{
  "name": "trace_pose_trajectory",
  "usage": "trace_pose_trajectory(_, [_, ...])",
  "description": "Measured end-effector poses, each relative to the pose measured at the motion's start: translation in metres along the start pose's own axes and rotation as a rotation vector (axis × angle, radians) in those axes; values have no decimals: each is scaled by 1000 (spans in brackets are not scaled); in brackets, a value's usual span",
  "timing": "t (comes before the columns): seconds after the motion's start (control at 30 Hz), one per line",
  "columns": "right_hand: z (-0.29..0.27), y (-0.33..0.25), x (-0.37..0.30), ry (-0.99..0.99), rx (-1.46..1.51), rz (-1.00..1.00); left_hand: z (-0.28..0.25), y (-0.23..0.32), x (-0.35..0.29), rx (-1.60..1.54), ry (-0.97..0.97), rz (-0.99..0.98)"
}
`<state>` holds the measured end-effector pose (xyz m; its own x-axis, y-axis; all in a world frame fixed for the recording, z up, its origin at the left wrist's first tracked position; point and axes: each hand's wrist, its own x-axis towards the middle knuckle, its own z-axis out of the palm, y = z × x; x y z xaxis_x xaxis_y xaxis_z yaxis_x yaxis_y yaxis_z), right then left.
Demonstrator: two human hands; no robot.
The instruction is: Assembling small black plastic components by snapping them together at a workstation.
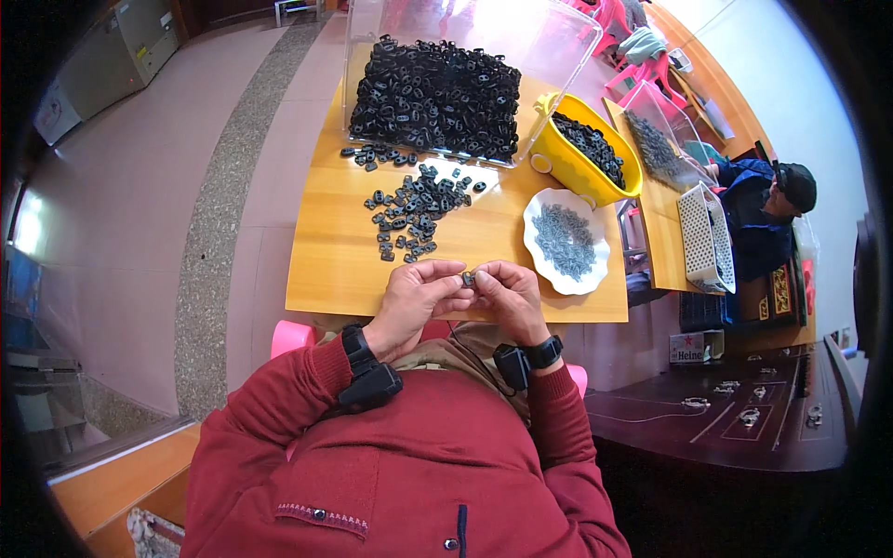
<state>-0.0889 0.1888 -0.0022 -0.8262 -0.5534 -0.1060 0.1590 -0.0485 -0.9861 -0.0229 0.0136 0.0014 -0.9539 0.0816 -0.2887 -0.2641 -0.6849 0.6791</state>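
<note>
Close to the table's near edge, my left hand (pixel 419 296) and my right hand (pixel 508 298) meet fingertip to fingertip. Between them they pinch one small black cord-lock piece (pixel 469 278), partly covered by the fingers. Beyond my hands lies a loose heap of black two-holed plastic pieces (pixel 416 206). A white scalloped plate (pixel 537 210) to the right of my right hand holds many tiny grey pieces (pixel 567 244) that look like springs. Farther back, a clear plastic box (pixel 346 102) is filled with black pieces (pixel 433 98).
A yellow tub (pixel 605 192) of dark pieces stands right of the clear box on the wooden table (pixel 326 251). At another table on the right, a person (pixel 758 200) sits by a white perforated basket (pixel 699 244). A dark panel (pixel 726 409) lies at lower right.
</note>
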Motion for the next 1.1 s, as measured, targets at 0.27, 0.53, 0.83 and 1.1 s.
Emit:
trace_pose_trajectory(0.27, [2,-3,-1,-1,-7,20,0,-1,0,11,3,11])
trace_pose_trajectory(0.53, [1,2,-1,2,-91,-65,1,-3,0,12,61,16])
trace_pose_trajectory(0.83, [4,2,-1,25,-135,-84,1,-3,0,3,89,43])
trace_pose_trajectory(1.1, [4,-8,2,23,-46,18,-1,-2,0,-19,80,55])
